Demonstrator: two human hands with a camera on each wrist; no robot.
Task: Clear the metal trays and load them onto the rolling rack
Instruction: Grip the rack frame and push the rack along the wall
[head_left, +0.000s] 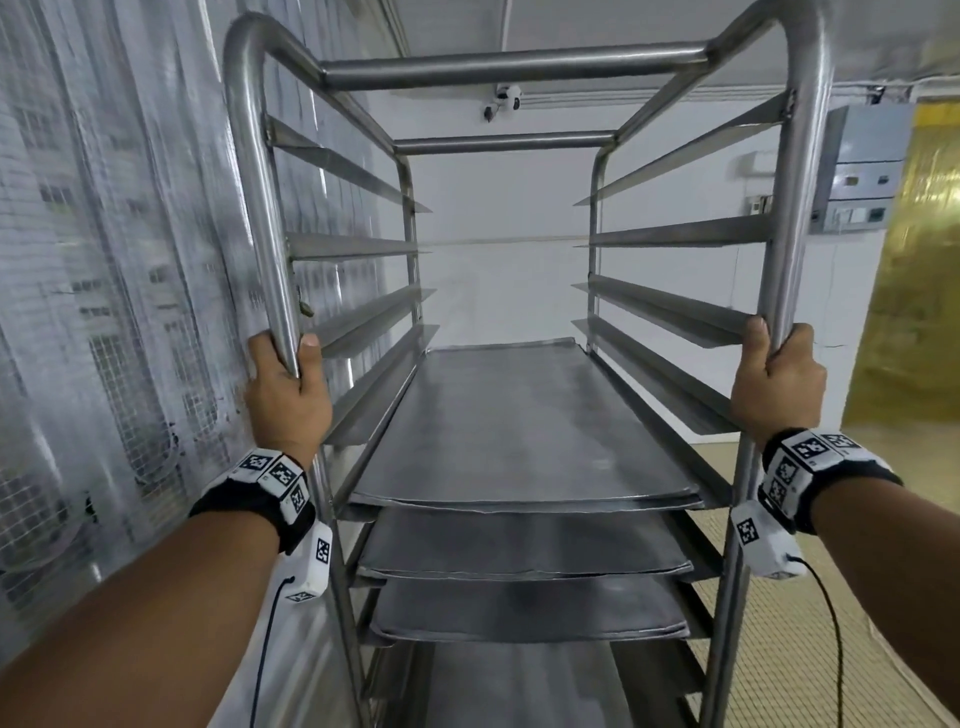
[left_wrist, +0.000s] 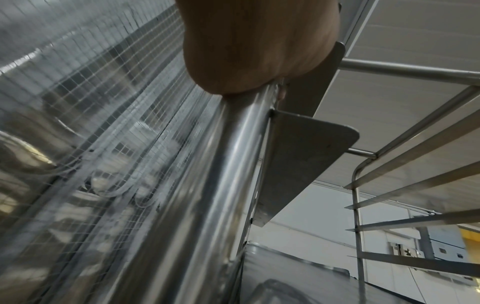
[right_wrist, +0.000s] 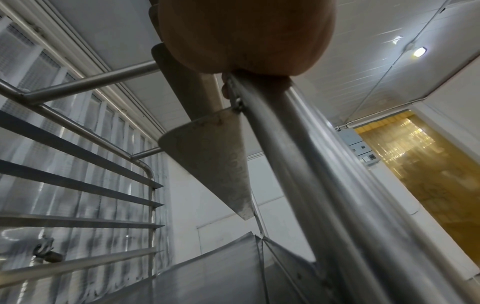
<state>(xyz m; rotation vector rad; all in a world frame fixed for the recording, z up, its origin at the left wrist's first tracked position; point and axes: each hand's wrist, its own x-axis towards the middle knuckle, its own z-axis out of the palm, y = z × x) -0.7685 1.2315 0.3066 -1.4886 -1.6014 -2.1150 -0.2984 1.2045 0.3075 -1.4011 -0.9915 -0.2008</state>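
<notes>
A tall steel rolling rack (head_left: 514, 67) stands right in front of me. Flat metal trays (head_left: 519, 426) lie on its lower rails, one above another; the upper rails (head_left: 680, 236) carry nothing. My left hand (head_left: 288, 395) grips the near left upright post (head_left: 260, 234), fingers wrapped round the tube. My right hand (head_left: 779, 379) grips the near right upright post (head_left: 795, 208) the same way. In the left wrist view the palm (left_wrist: 259, 45) closes on the post (left_wrist: 221, 164). In the right wrist view the palm (right_wrist: 246, 35) sits on the other post (right_wrist: 298, 154).
A plastic-covered mesh wall (head_left: 114, 260) runs close along the rack's left side. A white wall (head_left: 498, 223) lies ahead. A yellow strip curtain (head_left: 914, 286) and a grey electrical box (head_left: 862, 166) stand at the right, over tiled floor (head_left: 810, 649).
</notes>
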